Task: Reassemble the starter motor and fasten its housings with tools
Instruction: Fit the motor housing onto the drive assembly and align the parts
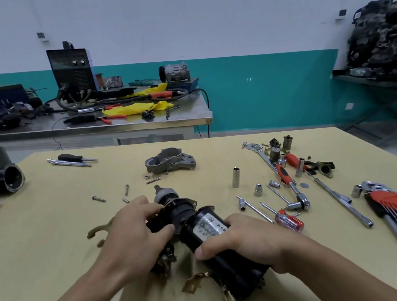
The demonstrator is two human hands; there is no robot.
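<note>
Right hand [248, 241] fingers curled round black starter motor [208, 225], left hand [134, 230] fingers pinching its front end

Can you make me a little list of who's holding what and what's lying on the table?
left hand: holds the front end of the motor
right hand: grips the motor's black body
grey housing: lying apart, farther back on the table
loose bolts: between housing and motor
tools: ratchet and hex keys on the right

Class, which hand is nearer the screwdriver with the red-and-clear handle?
Right. The right hand grips the black motor body beside the screwdriver; the left hand lies farther away.
</note>
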